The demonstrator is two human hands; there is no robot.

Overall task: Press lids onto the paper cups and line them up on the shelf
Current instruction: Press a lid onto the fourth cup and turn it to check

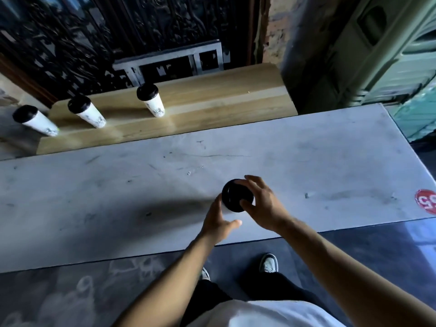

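Grey counter (118, 185), both hands' curled fingers (247, 204) around lidded cup (237, 195)

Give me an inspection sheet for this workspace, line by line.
Surface: grey counter, scuffed and marked; red sticker at its right edge.
Job's things: three lidded cups stand near the wooden shelf; the leftmost looks off its end. A fourth cup's black lid sits under the hands.
Clutter: nothing seen.
Hands: left hand holds the cup's side; right hand grips the lid.
Cables: nothing seen.
Surroundings: dark ornate grille, green crates, dark floor.
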